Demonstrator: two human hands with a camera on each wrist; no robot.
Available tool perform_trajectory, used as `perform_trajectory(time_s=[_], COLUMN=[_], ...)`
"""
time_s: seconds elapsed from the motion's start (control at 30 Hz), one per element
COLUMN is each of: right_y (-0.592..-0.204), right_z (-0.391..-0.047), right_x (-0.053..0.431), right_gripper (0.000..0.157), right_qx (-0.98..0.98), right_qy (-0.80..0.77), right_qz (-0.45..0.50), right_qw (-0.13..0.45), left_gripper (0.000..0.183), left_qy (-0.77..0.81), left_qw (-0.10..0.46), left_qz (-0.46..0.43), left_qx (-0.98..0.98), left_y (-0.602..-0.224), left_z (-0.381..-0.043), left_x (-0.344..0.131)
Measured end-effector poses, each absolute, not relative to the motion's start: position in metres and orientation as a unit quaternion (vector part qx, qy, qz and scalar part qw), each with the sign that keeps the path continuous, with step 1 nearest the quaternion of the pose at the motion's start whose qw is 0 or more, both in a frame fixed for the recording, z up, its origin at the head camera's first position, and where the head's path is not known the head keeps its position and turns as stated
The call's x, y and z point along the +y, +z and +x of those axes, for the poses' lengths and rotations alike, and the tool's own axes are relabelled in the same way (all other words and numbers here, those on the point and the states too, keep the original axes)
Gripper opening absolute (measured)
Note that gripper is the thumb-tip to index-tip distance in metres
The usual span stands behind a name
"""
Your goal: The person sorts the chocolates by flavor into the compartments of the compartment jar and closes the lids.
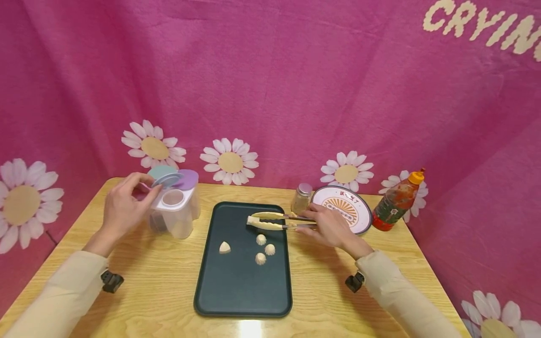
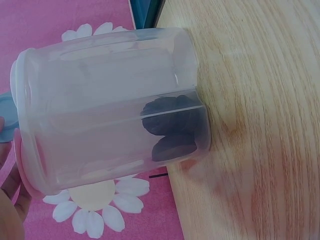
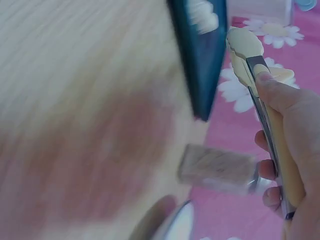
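Tongs point(image 1: 268, 226) reach sideways over the upper right of the tray point(image 1: 236, 291), their handles in the right hand point(image 1: 331, 225), thumb along one arm and fingers curled round the other; a small white bit point(image 1: 252, 219) shows at the tips, seemingly nipped between them. They look light, with stiff, springy arms and pale heads, probably plastic, that should be kind to soft food. The best hold is about where the thumb sits, well back from the heads, with a mild, even squeeze; too much could dent the bit or shoot it out, too little could drop it. The left hand point(image 1: 127, 204) pinches the blue lid point(image 1: 169, 179) of the clear box point(image 1: 177, 220) by its edge, raised beside the uncovered opening. That lid is thin and likely flexible, so fingertips suffice; the box, probably light plastic, could tip on the tabletop point(image 1: 156, 291) if the lid were tugged.
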State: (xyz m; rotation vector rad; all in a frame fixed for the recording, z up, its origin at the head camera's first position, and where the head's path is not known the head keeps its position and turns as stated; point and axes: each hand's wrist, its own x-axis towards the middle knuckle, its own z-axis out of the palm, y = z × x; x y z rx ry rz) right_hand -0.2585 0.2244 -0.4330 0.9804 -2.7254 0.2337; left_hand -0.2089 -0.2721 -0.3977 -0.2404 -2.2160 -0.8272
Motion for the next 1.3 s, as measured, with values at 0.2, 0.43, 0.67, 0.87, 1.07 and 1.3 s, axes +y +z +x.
perform_trajectory(time_s=[0.2,0.43,0.67,0.87,1.07,1.3], right_y=[-0.407,-0.375,-0.350,-0.337,-0.332,-0.327], right_z=[-0.258,-0.260,-0.266,-0.273,-0.278,-0.277], right_x=[0.197,0.150,0.103,0.073,0.059,0.054], right_gripper=[0.043,0.046,0.048,0.048,0.046,0.048], right_qx=[-0.910,-0.878,-0.859,-0.864,-0.868,-0.872], right_qy=[0.093,0.084,0.071,0.053,0.037,0.023], right_qz=[0.370,0.419,0.448,0.453,0.454,0.453], right_qw=[0.160,0.214,0.237,0.212,0.196,0.184], left_gripper=[0.020,0.021,0.021,0.022,0.023,0.022], left_qy=[-0.323,-0.324,-0.327,-0.329,-0.329,-0.326], left_qw=[0.378,0.377,0.375,0.371,0.363,0.368], left_qz=[-0.094,-0.094,-0.097,-0.099,-0.099,-0.100], left_qx=[-0.862,-0.863,-0.862,-0.863,-0.866,-0.865], left_y=[-0.398,-0.399,-0.399,-0.400,-0.400,-0.399], left_z=[-0.208,-0.208,-0.208,-0.207,-0.207,-0.208], left_x=[-0.274,-0.274,-0.274,-0.274,-0.273,-0.273])
